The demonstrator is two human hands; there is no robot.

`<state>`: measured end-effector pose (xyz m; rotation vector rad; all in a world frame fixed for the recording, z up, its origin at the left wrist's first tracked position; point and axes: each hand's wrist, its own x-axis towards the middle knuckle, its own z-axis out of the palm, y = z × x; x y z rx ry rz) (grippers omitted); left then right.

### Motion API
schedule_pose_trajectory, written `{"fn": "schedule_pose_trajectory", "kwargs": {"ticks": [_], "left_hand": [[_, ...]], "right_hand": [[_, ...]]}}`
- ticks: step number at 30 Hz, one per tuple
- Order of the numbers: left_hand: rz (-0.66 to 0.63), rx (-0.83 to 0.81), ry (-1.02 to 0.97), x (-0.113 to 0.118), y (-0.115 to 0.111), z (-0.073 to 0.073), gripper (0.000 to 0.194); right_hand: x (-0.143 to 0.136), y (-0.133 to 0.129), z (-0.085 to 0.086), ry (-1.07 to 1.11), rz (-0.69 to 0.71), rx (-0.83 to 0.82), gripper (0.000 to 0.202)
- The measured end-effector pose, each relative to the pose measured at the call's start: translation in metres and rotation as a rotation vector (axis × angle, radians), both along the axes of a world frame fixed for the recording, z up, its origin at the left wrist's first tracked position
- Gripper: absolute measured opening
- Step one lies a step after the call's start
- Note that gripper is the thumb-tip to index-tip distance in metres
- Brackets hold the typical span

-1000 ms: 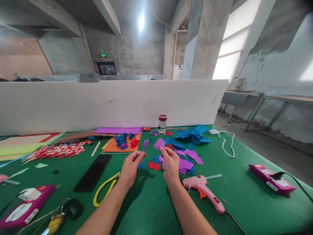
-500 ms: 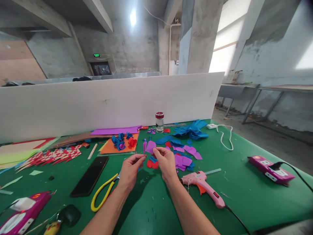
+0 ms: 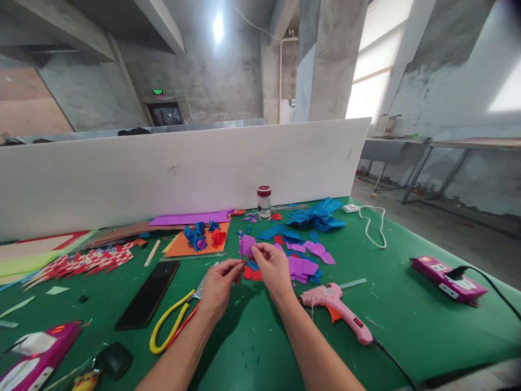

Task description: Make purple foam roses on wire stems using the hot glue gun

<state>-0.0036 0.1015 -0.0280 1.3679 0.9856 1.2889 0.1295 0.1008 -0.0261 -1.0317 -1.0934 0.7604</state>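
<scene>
My left hand [image 3: 222, 279] is closed, thumb and fingers pinching the base of a small purple paper flower bud [image 3: 242, 247]; its lower end is hidden by the fingertips. From the right, my right hand [image 3: 273, 267] pinches a purple paper petal [image 3: 249, 244] that lies against the bud. Beyond and beside my hands are red paper petals [image 3: 252, 274] and a pile of purple petals [image 3: 302, 267]. A pink hot glue gun [image 3: 337, 307] rests to the right of my right forearm. Yellow-handled scissors [image 3: 163, 331] lie left of my left wrist.
Finished blue and red paper flowers [image 3: 196, 236] sit on an orange sheet [image 3: 175, 247]. A red-lidded glass jar [image 3: 264, 203] stands before the white partition [image 3: 203, 168]. Blue crepe paper [image 3: 317, 217], a black phone [image 3: 147, 296] and a purple power strip [image 3: 448, 278] with its cord lie around.
The petal in my right hand has moved left against the purple bud; before, the two were slightly apart. My hands stay close together. The view has shifted slightly.
</scene>
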Motion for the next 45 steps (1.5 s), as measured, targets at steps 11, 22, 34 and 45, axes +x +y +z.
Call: {"fn": "schedule_pose_trajectory", "kwargs": {"ticks": [11, 22, 34, 45], "left_hand": [[-0.001, 0.095, -0.012, -0.001, 0.001, -0.003, 0.016], [0.011, 0.120, -0.009, -0.001, 0.002, -0.007, 0.014], [0.042, 0.158, 0.013, -0.002, 0.002, -0.007, 0.010], [0.072, 0.191, 0.049, -0.002, 0.002, -0.007, 0.012]], "right_hand": [[0.002, -0.014, 0.014, -0.142, -0.064, 0.024, 0.026], [0.000, -0.018, 0.016, -0.192, -0.022, 0.075, 0.025], [-0.001, -0.018, 0.014, -0.196, -0.040, 0.116, 0.024], [-0.004, -0.016, 0.011, -0.104, -0.013, 0.032, 0.025]]}}
